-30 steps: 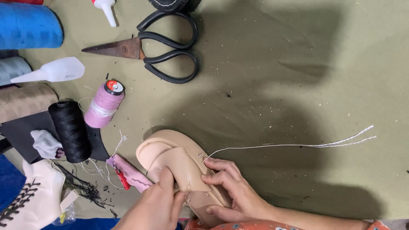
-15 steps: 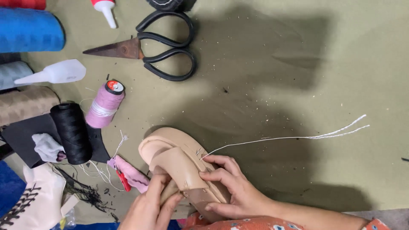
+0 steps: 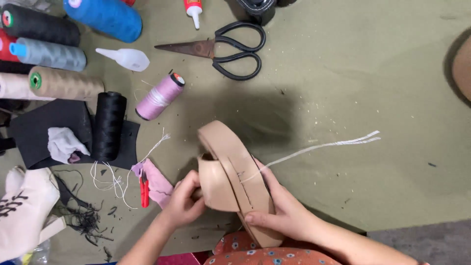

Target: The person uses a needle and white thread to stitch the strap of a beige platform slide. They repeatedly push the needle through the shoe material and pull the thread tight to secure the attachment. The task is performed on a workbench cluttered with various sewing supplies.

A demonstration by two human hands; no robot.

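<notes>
Sandal [image 3: 234, 176] now tilted up on edge, sole facing right; earlier lay flatter. View shifted, more spools showing.

Left hand [image 3: 184, 201] fingers curled, pinching sandal strap. Right hand [image 3: 284, 216] fingers pressed together along sole edge. White thread [image 3: 319, 146] runs from sandal rightward.

Above-left of sandal: pink spool [image 3: 158, 97], black spool [image 3: 108, 125]; beyond, blue spool [image 3: 105, 17], grey spool [image 3: 49, 54], beige spool [image 3: 64, 83]. Scissors [image 3: 221, 49] above sandal. White nozzle bottle [image 3: 125, 58] left of scissors. Red snips [image 3: 144, 189] left of sandal.

Round end labels are seen on thread spools at the tabletop's left: a green one on the tan spool [image 3: 35, 80], an orange-and-dark one on the pink spool [image 3: 177, 79]. A red-labelled white glue bottle [image 3: 194, 9] is seen at the top edge.
</notes>
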